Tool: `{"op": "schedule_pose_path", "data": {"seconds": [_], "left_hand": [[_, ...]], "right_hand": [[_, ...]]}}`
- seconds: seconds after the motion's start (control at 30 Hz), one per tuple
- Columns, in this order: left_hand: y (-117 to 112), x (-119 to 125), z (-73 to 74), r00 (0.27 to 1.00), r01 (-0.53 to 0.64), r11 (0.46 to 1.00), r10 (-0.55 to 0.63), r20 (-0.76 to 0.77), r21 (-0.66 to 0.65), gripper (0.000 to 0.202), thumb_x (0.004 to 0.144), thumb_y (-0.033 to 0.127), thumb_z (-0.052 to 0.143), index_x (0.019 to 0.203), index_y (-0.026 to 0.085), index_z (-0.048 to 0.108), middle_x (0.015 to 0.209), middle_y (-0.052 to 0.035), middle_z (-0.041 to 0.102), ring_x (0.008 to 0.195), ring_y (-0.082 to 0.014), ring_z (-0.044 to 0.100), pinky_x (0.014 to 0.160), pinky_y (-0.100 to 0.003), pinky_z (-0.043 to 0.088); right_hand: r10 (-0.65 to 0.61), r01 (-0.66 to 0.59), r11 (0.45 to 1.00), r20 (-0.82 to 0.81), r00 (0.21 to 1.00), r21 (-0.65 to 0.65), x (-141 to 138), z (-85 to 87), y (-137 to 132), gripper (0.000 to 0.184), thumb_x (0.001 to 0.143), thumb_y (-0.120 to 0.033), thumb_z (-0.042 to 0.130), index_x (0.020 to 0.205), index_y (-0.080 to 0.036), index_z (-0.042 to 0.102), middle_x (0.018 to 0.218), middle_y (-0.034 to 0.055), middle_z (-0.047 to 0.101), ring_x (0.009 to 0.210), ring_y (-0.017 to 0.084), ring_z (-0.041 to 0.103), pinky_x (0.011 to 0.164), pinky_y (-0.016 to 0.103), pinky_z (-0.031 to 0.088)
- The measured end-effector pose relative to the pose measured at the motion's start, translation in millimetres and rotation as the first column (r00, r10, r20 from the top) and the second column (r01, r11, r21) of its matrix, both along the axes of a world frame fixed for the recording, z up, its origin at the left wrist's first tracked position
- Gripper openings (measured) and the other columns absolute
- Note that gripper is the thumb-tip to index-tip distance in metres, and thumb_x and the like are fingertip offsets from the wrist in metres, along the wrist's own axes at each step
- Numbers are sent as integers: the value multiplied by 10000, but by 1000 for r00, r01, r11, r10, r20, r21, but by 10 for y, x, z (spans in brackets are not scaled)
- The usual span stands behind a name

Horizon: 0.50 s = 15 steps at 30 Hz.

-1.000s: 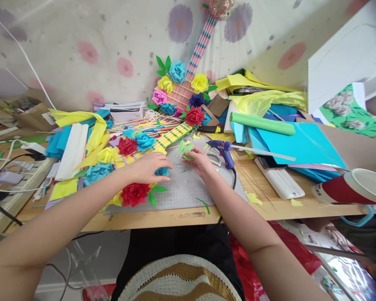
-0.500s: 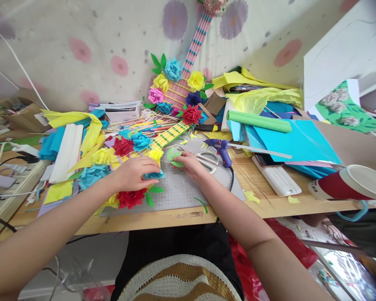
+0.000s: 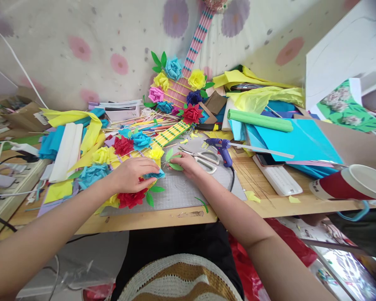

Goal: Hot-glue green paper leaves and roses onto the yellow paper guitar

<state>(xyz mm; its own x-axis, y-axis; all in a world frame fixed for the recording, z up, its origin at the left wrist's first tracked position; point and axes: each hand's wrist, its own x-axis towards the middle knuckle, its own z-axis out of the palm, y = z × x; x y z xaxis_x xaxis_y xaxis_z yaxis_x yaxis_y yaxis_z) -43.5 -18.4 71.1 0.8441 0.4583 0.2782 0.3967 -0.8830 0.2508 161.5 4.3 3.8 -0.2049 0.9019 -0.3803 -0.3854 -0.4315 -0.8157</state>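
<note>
My left hand (image 3: pixel 133 173) is closed on a small blue paper flower (image 3: pixel 156 174), thumb below and fingers above, at the edge of a yellow paper guitar with flowers. Between the thumb and fingers of my right hand (image 3: pixel 187 164) is a sprig of green paper leaves (image 3: pixel 174 166), close to the blue flower. Just under my left hand sit a red paper flower (image 3: pixel 132 198) and green leaves (image 3: pixel 150 198). A yellow paper flower (image 3: pixel 156 152) lies beyond my left fingers. The guitar's yellow neck (image 3: pixel 171 134) points away to the right, and my left hand hides part of its body.
Scissors (image 3: pixel 207 161) and a purple glue gun (image 3: pixel 221 149) lie right of my right hand on a grey cutting mat (image 3: pixel 178 198). A pink flowered guitar (image 3: pixel 196 46) leans on the wall. Blue sheets (image 3: pixel 297 140) and a red-and-white cup (image 3: pixel 347 184) stand farther right.
My left fingers have closed a little more around the blue flower. The green leaves in my right hand have tilted and shifted slightly left. The view has barely moved.
</note>
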Motion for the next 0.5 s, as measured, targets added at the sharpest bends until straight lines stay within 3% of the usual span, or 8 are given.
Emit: {"op": "schedule_pose_path", "data": {"seconds": [0.5], "left_hand": [[-13,4,-8,1000,18,1000,-18,3,24,201,814,231,509,954,222,653,1001,-31,690,957,-164,625,893,-323,485]], "right_hand": [[15,-9,999,129,992,-53,-52,40,81,263,521,-90,717,576,-207,488,513,-28,602,559,162,617,502,289,531]]}}
